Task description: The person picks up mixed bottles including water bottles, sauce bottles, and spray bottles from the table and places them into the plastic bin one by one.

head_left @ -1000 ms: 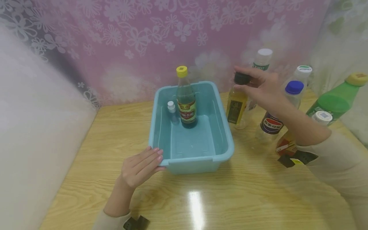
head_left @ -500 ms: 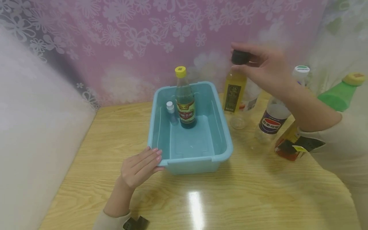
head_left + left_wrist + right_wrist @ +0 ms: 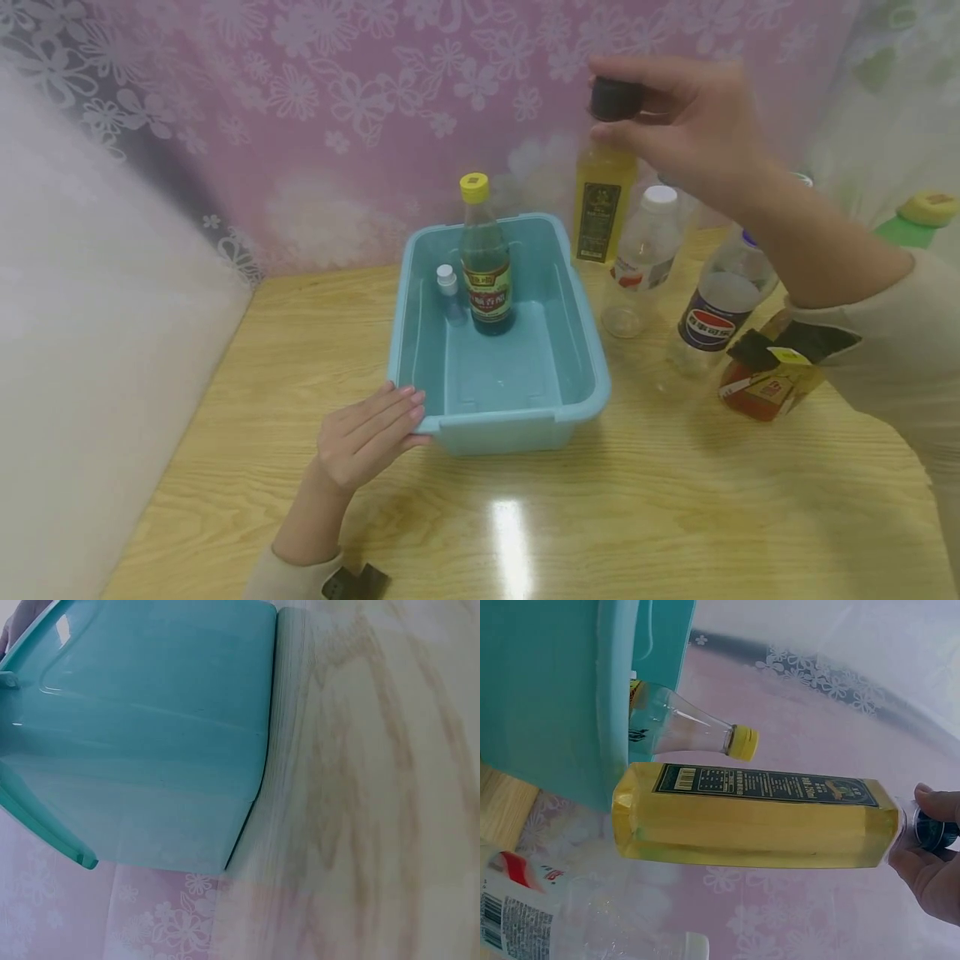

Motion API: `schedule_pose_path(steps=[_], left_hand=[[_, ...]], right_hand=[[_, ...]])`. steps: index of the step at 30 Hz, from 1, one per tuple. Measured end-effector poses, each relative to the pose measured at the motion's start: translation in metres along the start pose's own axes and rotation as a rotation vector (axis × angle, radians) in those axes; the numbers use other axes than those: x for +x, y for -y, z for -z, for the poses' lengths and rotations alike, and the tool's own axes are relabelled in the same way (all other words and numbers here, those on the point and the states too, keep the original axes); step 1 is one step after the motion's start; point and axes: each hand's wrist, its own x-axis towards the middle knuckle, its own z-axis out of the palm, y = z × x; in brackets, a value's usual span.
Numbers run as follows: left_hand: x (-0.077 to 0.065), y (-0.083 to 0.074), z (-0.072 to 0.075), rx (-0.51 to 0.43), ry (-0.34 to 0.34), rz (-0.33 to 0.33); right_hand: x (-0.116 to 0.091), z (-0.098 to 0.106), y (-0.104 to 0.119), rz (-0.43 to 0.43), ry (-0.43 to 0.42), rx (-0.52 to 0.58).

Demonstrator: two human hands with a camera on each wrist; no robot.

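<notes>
My right hand (image 3: 697,125) pinches the black cap of a bottle of yellow oil (image 3: 600,200) with a dark label. The bottle hangs upright behind the right rear corner of the blue plastic tub (image 3: 498,425). In the right wrist view the oil bottle (image 3: 757,825) shows whole, its base near the tub's rim. My left hand (image 3: 367,437) lies with straight fingers over the tub's front left corner. Inside the tub stand a yellow-capped vinegar bottle (image 3: 487,287) and a small white-capped bottle (image 3: 447,283). In the left wrist view the tub's outer wall (image 3: 150,735) fills the left half.
Right of the tub stand a clear white-capped bottle (image 3: 645,250), a Pepsi bottle (image 3: 708,317), a bottle with reddish-brown contents (image 3: 761,387) and a green bottle (image 3: 903,229). The right arm partly covers several of them. A flowered pink backdrop (image 3: 360,167) rises behind the wooden table (image 3: 300,333).
My right hand has lifted the oil bottle off the table, raising it up and slightly left to above the tub's rim height. My left hand and the tub have stayed in place.
</notes>
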Motion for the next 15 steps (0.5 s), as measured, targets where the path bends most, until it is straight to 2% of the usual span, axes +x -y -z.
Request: schedule_pose_path(steps=[10,15], left_hand=[[-0.003,-0.002,-0.002,-0.01,0.003,0.015],[-0.003,-0.001,-0.002,-0.008,0.013,0.021]], right_hand=[[0.016,-0.016,0.006,-0.042,0.029,0.148],[0.02,-0.029,0.005,0.001,0.035,0.151]])
